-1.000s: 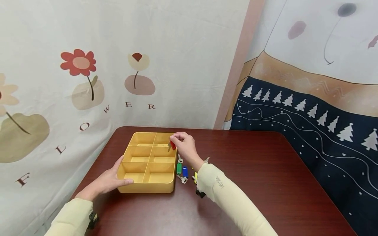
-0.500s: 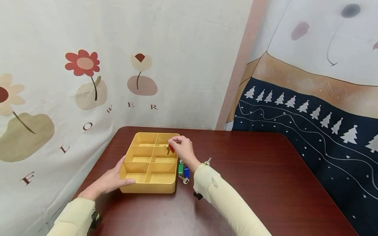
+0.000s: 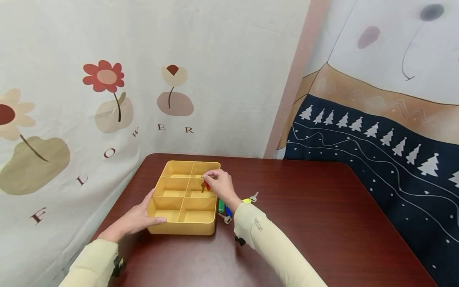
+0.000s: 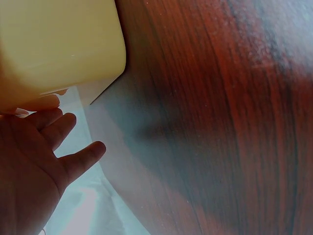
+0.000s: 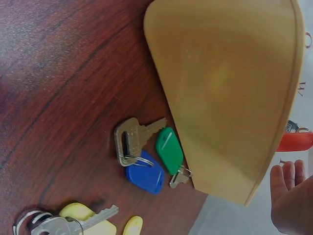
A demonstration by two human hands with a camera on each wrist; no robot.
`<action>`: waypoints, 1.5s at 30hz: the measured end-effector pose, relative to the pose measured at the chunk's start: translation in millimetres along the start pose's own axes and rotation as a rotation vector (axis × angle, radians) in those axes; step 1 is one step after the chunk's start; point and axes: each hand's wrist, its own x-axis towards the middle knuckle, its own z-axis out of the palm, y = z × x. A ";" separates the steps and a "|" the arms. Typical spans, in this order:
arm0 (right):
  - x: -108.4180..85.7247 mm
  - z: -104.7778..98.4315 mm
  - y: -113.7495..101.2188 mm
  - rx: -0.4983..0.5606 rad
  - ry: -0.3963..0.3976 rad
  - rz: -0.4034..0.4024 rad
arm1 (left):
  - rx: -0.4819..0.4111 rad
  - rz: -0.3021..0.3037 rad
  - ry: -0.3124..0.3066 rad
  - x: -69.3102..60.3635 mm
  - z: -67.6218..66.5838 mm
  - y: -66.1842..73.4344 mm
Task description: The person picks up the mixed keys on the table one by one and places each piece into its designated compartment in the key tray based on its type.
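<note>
A yellow box with six compartments (image 3: 181,228) stands on the table. My left hand (image 3: 134,217) rests against its left side, thumb over the near rim; in the left wrist view the hand (image 4: 39,161) has its fingers loosely extended beside the box wall (image 4: 63,44). My right hand (image 3: 220,185) pinches a key with a red tag (image 3: 206,185) above the right middle compartment. In the right wrist view the red tag (image 5: 296,142) shows above the rim, beside the fingers of the hand (image 5: 293,205).
Right of the box lie keys with a green tag (image 5: 169,150), a blue tag (image 5: 145,172) and yellow tags (image 5: 100,227). The dark red table (image 3: 305,207) meets printed curtains (image 3: 229,79) behind.
My right hand has moved slightly nearer with the red-tagged key, from the back right compartment towards the middle one. The left hand stays on the box.
</note>
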 end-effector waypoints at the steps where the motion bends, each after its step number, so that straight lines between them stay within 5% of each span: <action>1: -0.5 0.7 0.6 -0.003 -0.003 0.002 | 0.001 -0.002 0.002 0.3 0.2 -0.3; 24: -1.6 3.3 5.1 -0.011 -0.016 -0.006 | -0.002 0.031 0.021 -1.8 1.5 2.3; 45: 1.0 -35.4 21.1 -0.029 0.075 0.011 | 0.006 0.031 0.014 -0.2 0.9 -1.3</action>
